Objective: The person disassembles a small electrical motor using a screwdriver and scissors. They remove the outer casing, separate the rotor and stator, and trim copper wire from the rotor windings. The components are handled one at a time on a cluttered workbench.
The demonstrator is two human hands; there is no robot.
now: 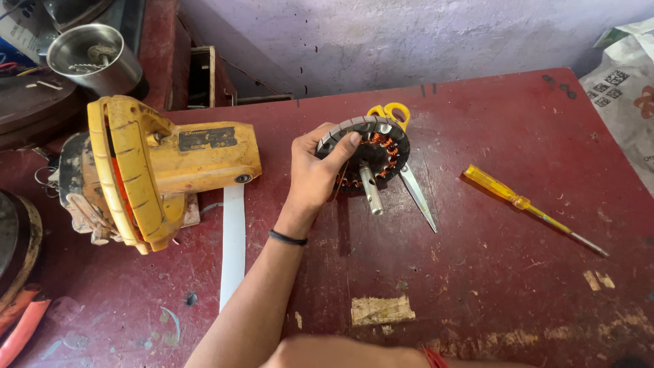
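Left hand [315, 174] grips a round motor stator [364, 153] w/ copper windings by its rim, thumb on top, holding it tilted just above the red desk [490, 272] so the steel shaft points down toward the person, prob. to show the coil side. Yellow-handled scissors [409, 170] lie right under/behind it; yellow screwdriver [524, 204] well to its right, yellow power tool [157, 170] to its left, both parked within reach. Right hand [340, 354] barely shows at the bottom edge, can't tell if open or closed.
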